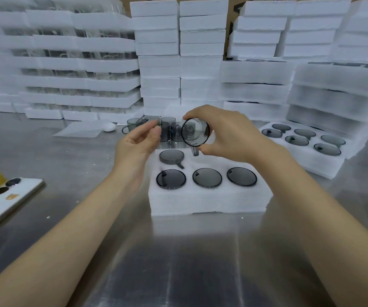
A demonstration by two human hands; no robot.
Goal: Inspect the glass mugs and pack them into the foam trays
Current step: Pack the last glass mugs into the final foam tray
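Head view. My right hand (227,134) holds a smoky grey glass mug (195,132) up, fingers (195,113) curled round its rim, thumb beneath. Left hand (138,142) loosely curled beside it, grasping nothing I can make out. Step: inspection, I judge. Just below the fingers, the white foam tray (209,200) on the steel worktop (178,262) holds four mugs; next move calls for lowering this one into a free back pocket. Beyond the fingers, about four loose mugs (167,127) wait.

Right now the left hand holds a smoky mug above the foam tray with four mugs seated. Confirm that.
Wrong hand: the head view shows the right hand holding the smoky mug above the foam tray. Four mugs are seated.
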